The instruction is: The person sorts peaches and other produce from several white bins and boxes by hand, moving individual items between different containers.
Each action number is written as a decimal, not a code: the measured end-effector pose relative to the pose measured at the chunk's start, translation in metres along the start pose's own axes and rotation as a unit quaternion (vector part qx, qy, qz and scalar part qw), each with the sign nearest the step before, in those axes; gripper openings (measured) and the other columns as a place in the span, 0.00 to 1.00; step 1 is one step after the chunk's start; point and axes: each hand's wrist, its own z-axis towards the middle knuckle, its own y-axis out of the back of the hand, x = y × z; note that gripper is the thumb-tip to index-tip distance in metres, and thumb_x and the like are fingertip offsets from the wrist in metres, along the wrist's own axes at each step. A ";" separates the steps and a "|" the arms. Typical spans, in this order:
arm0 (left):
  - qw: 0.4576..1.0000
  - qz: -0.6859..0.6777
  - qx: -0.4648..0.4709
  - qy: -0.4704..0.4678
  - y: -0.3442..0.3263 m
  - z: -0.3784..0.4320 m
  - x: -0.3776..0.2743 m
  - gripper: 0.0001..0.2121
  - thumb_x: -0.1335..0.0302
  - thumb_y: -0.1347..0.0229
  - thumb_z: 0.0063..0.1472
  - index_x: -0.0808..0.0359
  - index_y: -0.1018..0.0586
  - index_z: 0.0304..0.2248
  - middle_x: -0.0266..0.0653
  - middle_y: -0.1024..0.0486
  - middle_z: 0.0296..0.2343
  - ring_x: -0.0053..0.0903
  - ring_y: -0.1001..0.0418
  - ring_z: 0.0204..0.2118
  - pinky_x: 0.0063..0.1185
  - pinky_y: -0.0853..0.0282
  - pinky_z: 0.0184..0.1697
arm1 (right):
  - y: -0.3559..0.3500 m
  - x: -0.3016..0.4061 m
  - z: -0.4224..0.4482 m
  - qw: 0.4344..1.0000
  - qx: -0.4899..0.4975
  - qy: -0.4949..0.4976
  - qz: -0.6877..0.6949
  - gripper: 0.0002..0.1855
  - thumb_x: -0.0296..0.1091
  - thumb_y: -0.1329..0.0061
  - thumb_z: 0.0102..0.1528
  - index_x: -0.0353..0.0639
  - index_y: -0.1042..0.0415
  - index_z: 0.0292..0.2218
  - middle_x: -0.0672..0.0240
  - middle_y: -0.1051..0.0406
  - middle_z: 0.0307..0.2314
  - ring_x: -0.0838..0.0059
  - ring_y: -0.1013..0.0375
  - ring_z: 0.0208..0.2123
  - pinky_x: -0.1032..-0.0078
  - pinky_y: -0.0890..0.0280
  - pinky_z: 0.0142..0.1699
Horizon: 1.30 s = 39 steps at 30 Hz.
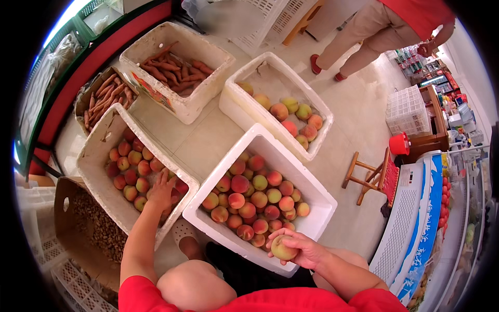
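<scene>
My right hand (298,247) is closed around a pale yellow-green peach (284,248), held over the near edge of a white foam box (325,212) that is piled with red and yellow peaches (247,210). To the left, my left hand (160,191) reaches down into a worn foam box (91,156), its fingers spread among red peaches (135,157). Whether those fingers grip one cannot be told. Beyond the middle box, a third foam box (234,102) holds several green and orange peaches (290,104).
Sweet potatoes (171,70) lie in a foam box (187,107) and a smaller carton at the upper left. A carton of small brown produce (105,226) stands at my left. A person (366,35) stands at the top right. A wooden stool (374,177) is by a freezer (409,206).
</scene>
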 end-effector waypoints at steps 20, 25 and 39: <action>0.977 -0.142 -0.082 0.138 -0.071 0.035 0.012 0.34 0.57 0.36 0.36 0.57 0.29 0.46 0.68 0.62 0.53 0.52 0.53 0.56 0.31 0.50 0.58 | 0.011 0.004 -0.003 1.000 -0.006 0.028 -0.002 0.20 0.37 0.54 0.54 0.41 0.39 0.46 0.61 0.34 0.39 0.67 0.31 0.39 0.77 0.34 0.31; 0.962 -0.247 -0.053 0.107 -0.082 0.051 0.028 0.29 0.57 0.37 0.37 0.57 0.25 0.42 0.66 0.50 0.50 0.52 0.51 0.54 0.31 0.49 0.57 | 0.013 0.006 -0.001 1.000 -0.013 0.027 -0.004 0.20 0.37 0.54 0.53 0.41 0.39 0.46 0.61 0.34 0.39 0.66 0.31 0.39 0.77 0.34 0.31; 0.904 -0.360 -0.172 0.153 -0.002 -0.006 0.007 0.09 0.68 0.44 0.53 0.51 0.20 0.36 0.54 0.40 0.43 0.40 0.33 0.41 0.23 0.36 0.48 | -0.001 0.006 -0.002 0.998 -0.045 0.034 -0.034 0.21 0.38 0.53 0.49 0.36 0.38 0.43 0.53 0.34 0.35 0.57 0.31 0.38 0.68 0.30 0.35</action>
